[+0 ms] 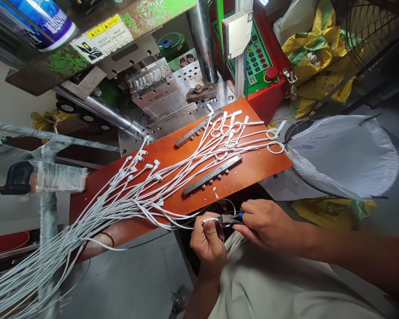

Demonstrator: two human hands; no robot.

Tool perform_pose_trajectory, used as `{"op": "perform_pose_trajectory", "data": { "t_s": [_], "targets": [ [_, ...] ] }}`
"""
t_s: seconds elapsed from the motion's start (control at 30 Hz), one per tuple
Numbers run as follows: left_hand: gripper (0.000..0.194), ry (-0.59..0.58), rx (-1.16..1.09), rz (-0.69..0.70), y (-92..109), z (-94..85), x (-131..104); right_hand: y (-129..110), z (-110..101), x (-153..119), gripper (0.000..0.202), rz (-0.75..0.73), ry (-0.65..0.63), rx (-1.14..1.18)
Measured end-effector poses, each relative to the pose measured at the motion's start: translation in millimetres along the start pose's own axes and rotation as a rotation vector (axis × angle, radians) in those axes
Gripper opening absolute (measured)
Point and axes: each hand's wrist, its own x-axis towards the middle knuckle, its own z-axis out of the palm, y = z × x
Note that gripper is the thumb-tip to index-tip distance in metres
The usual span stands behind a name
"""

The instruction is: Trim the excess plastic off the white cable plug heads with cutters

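Note:
Near the front edge of the orange board (262, 166), my left hand (209, 241) is closed around the end of a white cable (182, 227), its thumb pressed against the fingers. My right hand (264, 221) is wrapped round a small pair of cutting pliers (231, 219) with a bit of blue showing at the handle. The plier jaws meet the cable end at my left fingertips; the exact contact is too small to tell. Many white cables (129, 212) with moulded ends lie across the board. Two metal bars with pegs, a nearer bar (213, 175) and a farther bar (197, 128), lie among them.
Behind the board stands a press with a metal die (153, 84) and a red control box (275, 88). Red-handled scissors (187, 60) lie on its bed. A white-lined hoop bag (346, 155) is at right, a clamp (16, 177) at left. A spray can (40, 22) sits above.

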Motion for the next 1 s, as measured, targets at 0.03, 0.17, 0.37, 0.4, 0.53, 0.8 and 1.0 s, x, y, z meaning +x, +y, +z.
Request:
{"op": "perform_pose_trajectory", "data": {
  "t_s": [0.03,0.17,0.37,0.4,0.53,0.8,1.0],
  "targets": [
    [0.042,-0.027,-0.027,-0.028,1,-1.2,1,2,-4,1,0.054,0.040,-0.067,0.109],
    [0.046,-0.155,-0.245,-0.180,6,-3.6,7,11,-7,7,0.068,0.304,-0.404,0.808],
    [0.044,-0.286,-0.571,-0.407,7,-4.8,16,15,10,7,0.081,0.504,-0.608,1.641],
    [0.043,-0.291,-0.549,-0.389,6,-6.0,17,13,9,6,0.080,0.475,-0.577,1.571],
    [0.039,-0.243,-0.414,-0.246,-1,-9.2,18,4,-7,3,0.065,0.276,-0.255,0.726],
    [0.035,-0.075,-0.360,-0.133,-7,2.0,13,-11,4,-5,0.041,0.153,-0.015,0.029],
    [0.034,-0.012,-0.273,-0.048,-10,5.1,11,-13,2,1,0.041,0.133,-0.040,0.007]
  ]
}}
